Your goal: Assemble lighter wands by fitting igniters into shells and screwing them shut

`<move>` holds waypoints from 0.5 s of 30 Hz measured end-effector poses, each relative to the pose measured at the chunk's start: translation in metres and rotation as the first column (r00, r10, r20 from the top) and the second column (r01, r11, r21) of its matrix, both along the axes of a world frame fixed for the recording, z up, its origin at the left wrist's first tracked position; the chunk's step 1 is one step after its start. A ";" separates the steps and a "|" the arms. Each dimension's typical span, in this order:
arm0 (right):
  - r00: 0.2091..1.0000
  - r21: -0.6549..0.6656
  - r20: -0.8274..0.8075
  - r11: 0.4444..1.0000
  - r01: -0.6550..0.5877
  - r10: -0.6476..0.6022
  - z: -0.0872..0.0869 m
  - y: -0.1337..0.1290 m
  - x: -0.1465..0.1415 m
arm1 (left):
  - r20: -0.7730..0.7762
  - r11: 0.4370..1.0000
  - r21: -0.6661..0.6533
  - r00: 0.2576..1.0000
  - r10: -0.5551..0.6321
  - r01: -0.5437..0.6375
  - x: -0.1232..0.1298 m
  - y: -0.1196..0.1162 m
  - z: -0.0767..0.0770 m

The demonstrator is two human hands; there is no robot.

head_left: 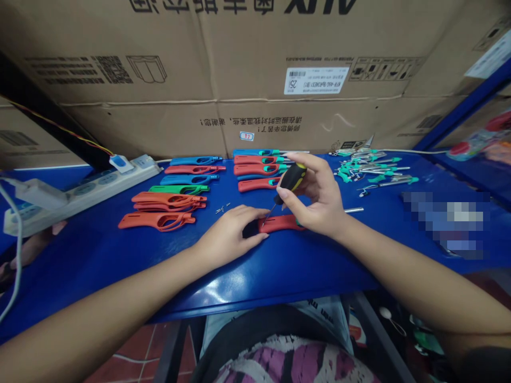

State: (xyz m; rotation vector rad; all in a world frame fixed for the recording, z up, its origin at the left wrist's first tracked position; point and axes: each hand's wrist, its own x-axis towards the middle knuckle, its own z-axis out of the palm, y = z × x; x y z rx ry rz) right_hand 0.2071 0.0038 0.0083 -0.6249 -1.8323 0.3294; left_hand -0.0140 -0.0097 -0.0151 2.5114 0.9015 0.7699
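A red lighter (281, 223) with a green trigger and a metal tube lies flat on the blue table in front of me. My left hand (235, 229) pinches its handle end between thumb and fingers. In my right hand (317, 194) is a black and yellow screwdriver (294, 177), held tilted, its tip down at the lighter's handle end. A few small screws (222, 208) lie just beyond my left hand. Behind my right hand, several assembled lighters (255, 169) in red and blue lie in a stack, partly hidden by the fingers.
Empty lighter shells (167, 201) in orange, green, blue and red lie in a column at left. A pile of metal tubes with green parts (371, 167) sits at right. A white power strip (91, 186) lies far left; a cardboard box (159, 117) stands behind.
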 end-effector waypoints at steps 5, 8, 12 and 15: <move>0.999 0.027 0.039 0.999 -0.022 0.021 0.000 -0.002 0.001 | 0.002 1.000 0.015 1.000 -0.007 0.007 0.001 0.000 -0.001; 0.998 0.068 0.050 0.997 -0.040 0.037 -0.002 -0.002 0.002 | 0.002 1.000 0.011 1.000 0.002 -0.002 0.002 0.000 -0.001; 0.996 0.111 0.048 0.990 -0.086 0.081 -0.004 -0.002 0.002 | 0.002 0.999 -0.024 1.000 0.021 -0.021 0.002 -0.001 -0.001; 0.993 0.135 0.082 0.986 -0.100 0.090 -0.004 -0.001 0.004 | 0.015 0.999 -0.045 1.000 0.015 -0.014 0.002 -0.001 -0.001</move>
